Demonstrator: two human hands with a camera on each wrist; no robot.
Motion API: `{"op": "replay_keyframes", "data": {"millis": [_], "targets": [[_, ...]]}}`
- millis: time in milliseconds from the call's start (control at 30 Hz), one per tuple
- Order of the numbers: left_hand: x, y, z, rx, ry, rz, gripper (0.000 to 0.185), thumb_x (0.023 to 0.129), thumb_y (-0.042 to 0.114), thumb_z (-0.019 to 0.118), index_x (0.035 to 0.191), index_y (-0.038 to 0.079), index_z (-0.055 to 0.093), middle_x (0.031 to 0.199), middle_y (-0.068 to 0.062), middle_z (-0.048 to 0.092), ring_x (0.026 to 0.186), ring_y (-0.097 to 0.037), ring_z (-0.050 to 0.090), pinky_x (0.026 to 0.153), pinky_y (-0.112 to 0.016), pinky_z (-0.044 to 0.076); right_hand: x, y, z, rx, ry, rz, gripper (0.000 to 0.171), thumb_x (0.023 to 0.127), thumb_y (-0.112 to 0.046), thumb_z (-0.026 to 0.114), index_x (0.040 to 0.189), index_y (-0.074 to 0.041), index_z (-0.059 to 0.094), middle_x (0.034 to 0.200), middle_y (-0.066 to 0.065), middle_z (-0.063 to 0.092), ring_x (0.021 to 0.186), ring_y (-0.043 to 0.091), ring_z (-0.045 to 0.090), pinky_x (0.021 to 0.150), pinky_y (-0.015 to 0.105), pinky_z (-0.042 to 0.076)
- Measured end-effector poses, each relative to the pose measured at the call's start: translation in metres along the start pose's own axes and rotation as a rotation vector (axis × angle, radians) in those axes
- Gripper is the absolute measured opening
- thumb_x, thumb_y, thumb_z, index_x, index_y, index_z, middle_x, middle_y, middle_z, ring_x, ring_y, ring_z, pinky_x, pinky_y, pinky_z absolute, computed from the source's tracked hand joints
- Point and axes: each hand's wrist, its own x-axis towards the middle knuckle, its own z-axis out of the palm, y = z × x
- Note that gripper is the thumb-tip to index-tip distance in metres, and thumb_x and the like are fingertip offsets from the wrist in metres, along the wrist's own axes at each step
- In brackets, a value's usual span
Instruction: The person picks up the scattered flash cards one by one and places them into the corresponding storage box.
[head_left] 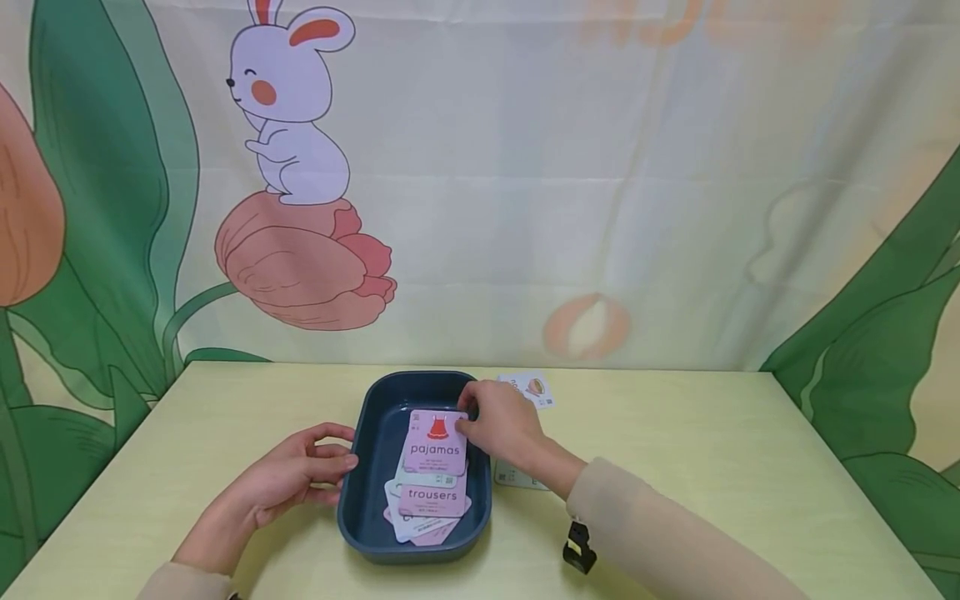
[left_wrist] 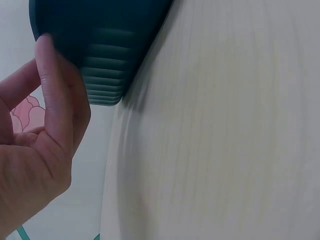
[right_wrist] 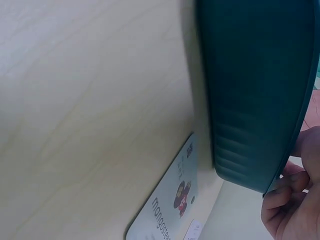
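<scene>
Right hand (head_left: pixel 501 425) reaches over tray's right rim, fingertips pinching top edge of pink "pajamas" card (head_left: pixel 435 442). Card lies on top of card pile (head_left: pixel 427 508) inside dark blue tray (head_left: pixel 358 492); "trousers" card (head_left: pixel 432 497) just below. Left hand (head_left: pixel 296 475) loosely curled, fingertips touching tray's left wall. Two more cards on table: one beyond tray (head_left: pixel 529 388), "mangosteen" card (right_wrist: pixel 172 205) beside right wall. Black clip (head_left: pixel 579 547) near right sleeve.
</scene>
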Motion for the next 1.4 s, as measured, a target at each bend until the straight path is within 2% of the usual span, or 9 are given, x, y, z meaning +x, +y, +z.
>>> {"op": "replay_keyframes", "data": {"millis": [133, 267, 367, 500, 667, 833, 1067, 1267, 1400], "targets": [[0.0, 0.0, 0.0, 0.002, 0.004, -0.001, 0.053, 0.098, 0.012, 0.07, 0.14, 0.0, 0.039, 0.107, -0.012, 0.063, 0.085, -0.022, 0.065, 0.072, -0.033, 0.061, -0.001, 0.004, -0.002, 0.043, 0.035, -0.029, 0.018, 0.089, -0.018, 0.082, 0.104, -0.01, 0.073, 0.1, 0.004, 0.072, 0.079, 0.017, 0.061, 0.065, 0.029, 0.052], [0.0, -0.001, -0.001, -0.001, 0.003, 0.001, 0.052, 0.099, 0.012, 0.07, 0.139, 0.0, 0.039, 0.107, -0.012, 0.064, 0.085, -0.022, 0.065, 0.072, -0.032, 0.06, -0.003, 0.012, -0.005, 0.096, 0.121, -0.078, 0.013, 0.09, -0.017, 0.08, 0.1, -0.012, 0.072, 0.098, 0.001, 0.071, 0.087, 0.021, 0.065, 0.072, 0.033, 0.054], [0.0, -0.001, 0.0, -0.001, 0.001, 0.004, 0.053, 0.099, 0.012, 0.07, 0.14, 0.0, 0.039, 0.108, -0.012, 0.064, 0.085, -0.022, 0.065, 0.072, -0.033, 0.06, -0.006, 0.02, -0.009, 0.142, 0.168, -0.078, 0.009, 0.091, -0.017, 0.079, 0.095, -0.015, 0.071, 0.092, -0.004, 0.07, 0.076, 0.021, 0.063, 0.066, 0.032, 0.05], [0.0, 0.0, 0.001, 0.0, 0.0, 0.005, 0.053, 0.099, 0.013, 0.07, 0.14, 0.0, 0.039, 0.108, -0.012, 0.064, 0.085, -0.022, 0.066, 0.073, -0.033, 0.061, -0.011, 0.032, -0.017, 0.202, 0.184, -0.031, 0.009, 0.092, -0.017, 0.079, 0.091, -0.017, 0.07, 0.084, -0.008, 0.067, 0.056, 0.016, 0.05, 0.054, 0.03, 0.04], [-0.001, 0.001, 0.001, -0.005, 0.002, 0.004, 0.053, 0.099, 0.013, 0.07, 0.14, -0.001, 0.039, 0.108, -0.012, 0.064, 0.086, -0.022, 0.065, 0.073, -0.033, 0.061, -0.013, 0.054, -0.024, 0.233, 0.188, 0.019, 0.01, 0.091, -0.014, 0.079, 0.089, -0.015, 0.069, 0.08, -0.007, 0.065, 0.058, 0.014, 0.048, 0.056, 0.029, 0.04], [-0.001, 0.0, 0.001, -0.01, 0.001, 0.005, 0.053, 0.098, 0.013, 0.07, 0.14, -0.001, 0.039, 0.109, -0.012, 0.065, 0.086, -0.022, 0.066, 0.073, -0.033, 0.061, -0.019, 0.07, -0.029, 0.25, 0.119, 0.07, 0.009, 0.091, -0.012, 0.078, 0.09, -0.012, 0.069, 0.079, -0.004, 0.064, 0.07, 0.017, 0.054, 0.064, 0.033, 0.044], [-0.002, 0.0, 0.001, -0.015, -0.008, 0.01, 0.052, 0.099, 0.013, 0.07, 0.138, -0.001, 0.04, 0.108, -0.012, 0.065, 0.085, -0.022, 0.066, 0.073, -0.033, 0.061, -0.025, 0.087, -0.028, 0.206, -0.044, 0.092, 0.007, 0.089, -0.01, 0.078, 0.093, -0.008, 0.073, 0.081, -0.004, 0.064, 0.078, 0.017, 0.056, 0.071, 0.032, 0.044], [-0.002, 0.001, 0.001, -0.016, -0.01, 0.012, 0.051, 0.098, 0.013, 0.07, 0.138, -0.001, 0.04, 0.108, -0.012, 0.065, 0.085, -0.021, 0.066, 0.072, -0.033, 0.06, -0.024, 0.094, -0.023, 0.176, -0.165, 0.071, 0.027, 0.081, -0.014, 0.087, 0.104, -0.007, 0.075, 0.094, 0.0, 0.066, 0.091, 0.022, 0.058, 0.081, 0.037, 0.047], [-0.002, 0.001, 0.001, -0.015, -0.011, 0.009, 0.052, 0.098, 0.012, 0.07, 0.138, -0.001, 0.04, 0.109, -0.013, 0.065, 0.086, -0.022, 0.066, 0.073, -0.033, 0.061, -0.024, 0.096, -0.02, 0.148, -0.209, 0.046, 0.041, 0.075, -0.015, 0.091, 0.111, -0.006, 0.074, 0.103, 0.003, 0.065, 0.099, 0.025, 0.057, 0.087, 0.04, 0.046]]}}
